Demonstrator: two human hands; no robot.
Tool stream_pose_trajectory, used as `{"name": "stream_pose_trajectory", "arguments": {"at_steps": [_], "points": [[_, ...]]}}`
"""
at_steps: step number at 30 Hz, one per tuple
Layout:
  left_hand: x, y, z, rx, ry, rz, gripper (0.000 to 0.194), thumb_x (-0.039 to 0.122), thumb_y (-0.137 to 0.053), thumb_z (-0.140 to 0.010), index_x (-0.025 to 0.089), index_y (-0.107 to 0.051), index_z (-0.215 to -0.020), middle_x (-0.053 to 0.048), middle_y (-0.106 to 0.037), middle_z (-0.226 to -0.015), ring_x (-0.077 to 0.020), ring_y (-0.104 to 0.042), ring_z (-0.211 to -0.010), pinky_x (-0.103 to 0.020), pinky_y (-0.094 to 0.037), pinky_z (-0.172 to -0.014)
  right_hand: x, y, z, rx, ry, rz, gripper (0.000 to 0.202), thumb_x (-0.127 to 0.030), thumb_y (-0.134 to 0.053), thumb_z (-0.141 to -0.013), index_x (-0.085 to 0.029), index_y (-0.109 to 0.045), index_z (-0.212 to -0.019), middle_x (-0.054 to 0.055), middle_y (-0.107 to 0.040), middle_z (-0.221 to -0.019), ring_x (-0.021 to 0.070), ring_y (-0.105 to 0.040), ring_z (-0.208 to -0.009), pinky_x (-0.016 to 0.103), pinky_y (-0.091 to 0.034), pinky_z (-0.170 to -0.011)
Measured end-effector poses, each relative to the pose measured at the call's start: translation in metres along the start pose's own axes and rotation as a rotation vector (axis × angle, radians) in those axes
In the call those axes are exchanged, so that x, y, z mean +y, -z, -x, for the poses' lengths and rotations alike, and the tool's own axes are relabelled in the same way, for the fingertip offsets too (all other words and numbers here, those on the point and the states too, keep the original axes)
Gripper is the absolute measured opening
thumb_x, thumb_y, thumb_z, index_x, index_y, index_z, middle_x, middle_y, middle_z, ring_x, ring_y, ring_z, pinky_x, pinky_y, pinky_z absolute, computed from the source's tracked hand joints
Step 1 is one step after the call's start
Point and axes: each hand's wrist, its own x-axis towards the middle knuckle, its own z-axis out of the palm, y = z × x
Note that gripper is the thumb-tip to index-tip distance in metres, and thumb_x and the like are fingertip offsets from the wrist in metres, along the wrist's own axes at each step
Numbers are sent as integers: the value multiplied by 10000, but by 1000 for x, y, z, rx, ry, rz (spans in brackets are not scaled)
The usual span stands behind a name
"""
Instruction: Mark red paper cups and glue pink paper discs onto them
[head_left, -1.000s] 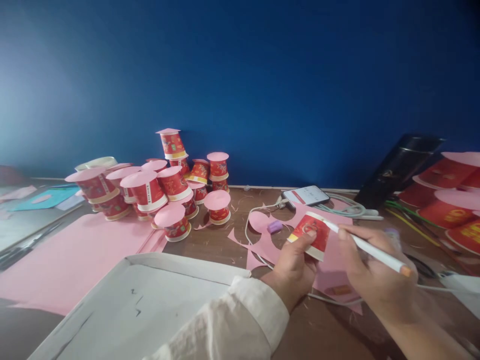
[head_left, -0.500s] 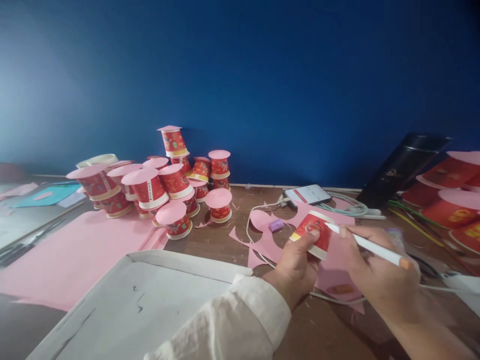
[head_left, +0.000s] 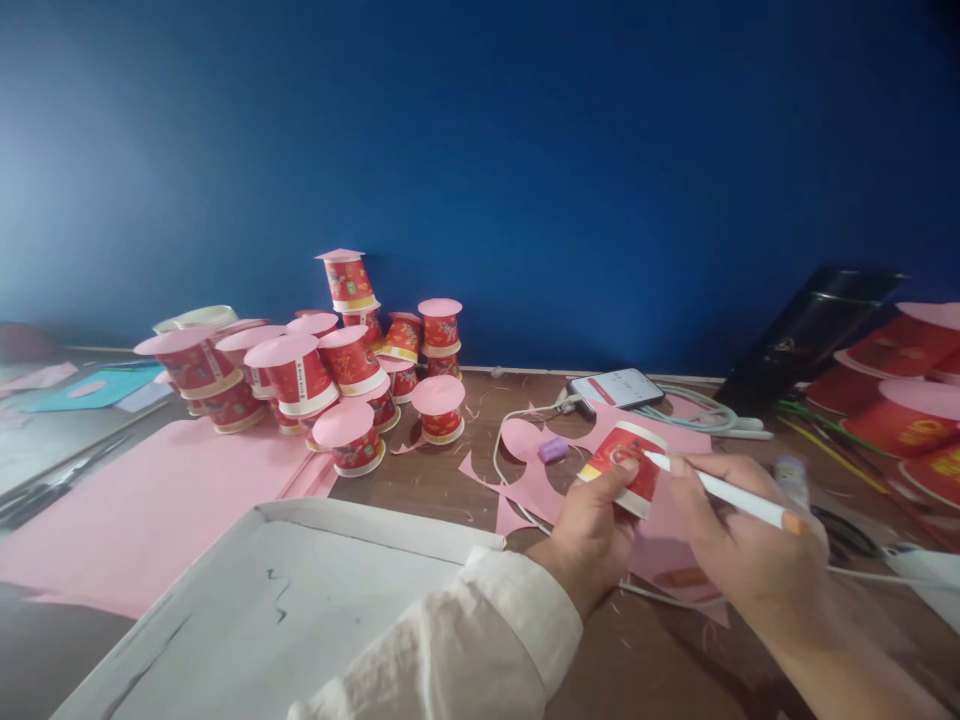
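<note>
Right of the middle, the left hand (head_left: 589, 540) is gripping a red paper cup (head_left: 643, 482), its thumb pressing on the printed side and its other fingers mostly hiding underneath, probably to brace the cup against the pen. The cup is tilting in the air over some cut pink paper (head_left: 660, 545) rather than standing on the table (head_left: 427, 490), which is presumably turning its side towards the right hand (head_left: 757, 545). That hand is closing its fingers round a white pen (head_left: 739, 495), holding it close to the tip, likely for finer control; the tip is pointing left at the cup, but whether it is touching is hard to tell. A small purple piece (head_left: 553, 449) is lying just left of the cup, and a phone (head_left: 616, 388) is resting farther off, perhaps within easy view. At far left, red cups with pink tops (head_left: 304, 385) are crowding together, some stacking up, maybe to save space, while pink sheets (head_left: 165, 500) are lying flat nearer, beside a white tray (head_left: 337, 590)
</note>
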Motion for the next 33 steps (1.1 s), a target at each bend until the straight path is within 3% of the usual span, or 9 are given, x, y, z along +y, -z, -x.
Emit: {"name": "stream_pose_trajectory", "arguments": {"at_steps": [15, 21, 33], "points": [[0, -1, 1, -17, -22, -38, 332, 261, -874, -619, 149, -732, -898, -59, -730, -920, -182, -665, -910, -289, -454, -971, -5, 0, 1, -40, -25, -51, 101, -268, -634, -892, -190, -636, -828, 13, -686, -694, 132, -628, -588, 251, -458, -575], [1, -3, 2, 7, 11, -29, 390, 262, -892, -574, 136, -727, -904, -96, -741, -961, -271, -673, -1024, -351, -463, -991, -1, 6, 0, -11, -154, -94, 114, -295, -621, -890, -189, -659, -870, 44, -678, -721, 163, -621, -594, 290, -469, -550], [1, -3, 3, 12, -25, -32, 308, 226, -869, -603, 147, -736, -870, -71, -733, -939, -223, -675, -964, -322, -457, -988, 0, 4, -2, 3, -77, -26, 87, -256, -633, -890, -197, -637, -826, 25, -666, -684, 151, -611, -589, 278, -440, -547]]}}
